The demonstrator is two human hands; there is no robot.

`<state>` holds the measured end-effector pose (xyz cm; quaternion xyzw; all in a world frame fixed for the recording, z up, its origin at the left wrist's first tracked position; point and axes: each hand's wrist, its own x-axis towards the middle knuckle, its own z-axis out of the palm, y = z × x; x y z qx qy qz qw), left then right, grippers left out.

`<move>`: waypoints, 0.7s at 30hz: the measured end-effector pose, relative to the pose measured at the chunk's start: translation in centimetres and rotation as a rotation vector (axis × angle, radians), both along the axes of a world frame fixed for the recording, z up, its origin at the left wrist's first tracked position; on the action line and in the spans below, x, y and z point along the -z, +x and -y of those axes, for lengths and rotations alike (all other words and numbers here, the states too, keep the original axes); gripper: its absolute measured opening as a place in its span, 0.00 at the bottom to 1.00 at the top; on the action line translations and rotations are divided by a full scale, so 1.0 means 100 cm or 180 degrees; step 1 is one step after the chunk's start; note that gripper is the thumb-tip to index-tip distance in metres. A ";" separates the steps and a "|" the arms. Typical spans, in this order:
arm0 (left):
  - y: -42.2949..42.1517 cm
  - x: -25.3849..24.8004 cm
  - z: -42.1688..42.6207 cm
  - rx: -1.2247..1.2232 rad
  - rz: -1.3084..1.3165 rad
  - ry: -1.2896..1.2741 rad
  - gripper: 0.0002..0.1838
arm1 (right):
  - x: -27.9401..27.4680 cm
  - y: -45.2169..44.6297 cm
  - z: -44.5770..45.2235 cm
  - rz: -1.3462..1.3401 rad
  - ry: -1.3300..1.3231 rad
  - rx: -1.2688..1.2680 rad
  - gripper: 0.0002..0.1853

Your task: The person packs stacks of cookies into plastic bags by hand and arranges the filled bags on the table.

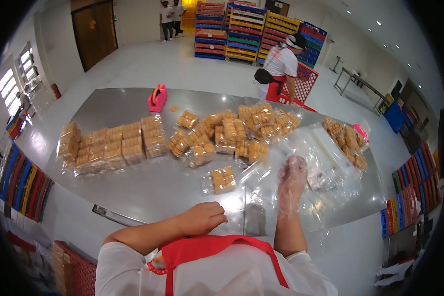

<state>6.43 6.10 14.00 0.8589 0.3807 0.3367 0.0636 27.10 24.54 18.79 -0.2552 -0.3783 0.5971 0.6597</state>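
My left hand (205,218) is bare, its fingers curled together near the front edge of the steel table (167,190); what it holds, if anything, is hidden. Clear plastic covers my right hand (293,175), whose fingers are closed at the edge of a clear plastic sheet or bag (325,190). Just beyond my left hand lies a single pack of round biscuits (223,179). Farther back is a loose heap of biscuit packs (234,129). Neat rows of wrapped packs (111,145) stand at the left.
A pink tape dispenser (157,99) stands at the back of the table. More packs (348,140) lie at the right. Beyond the table, a person (281,66) bends by a red crate (306,81). Stacked crates (244,32) and two people stand farther back.
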 end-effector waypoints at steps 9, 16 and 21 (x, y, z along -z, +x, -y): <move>-0.056 0.014 0.047 -0.1149 0.1601 0.0177 0.07 | -0.030 -0.135 0.093 0.1221 0.0313 -0.0918 0.09; -0.117 0.006 0.079 -0.0968 0.3054 -0.0336 0.06 | 0.022 -0.192 0.169 0.2269 -0.0409 -0.2981 0.08; -0.132 0.009 0.100 -0.0833 0.5200 -0.1716 0.08 | 0.026 -0.204 0.205 0.2243 -0.0750 -0.2801 0.06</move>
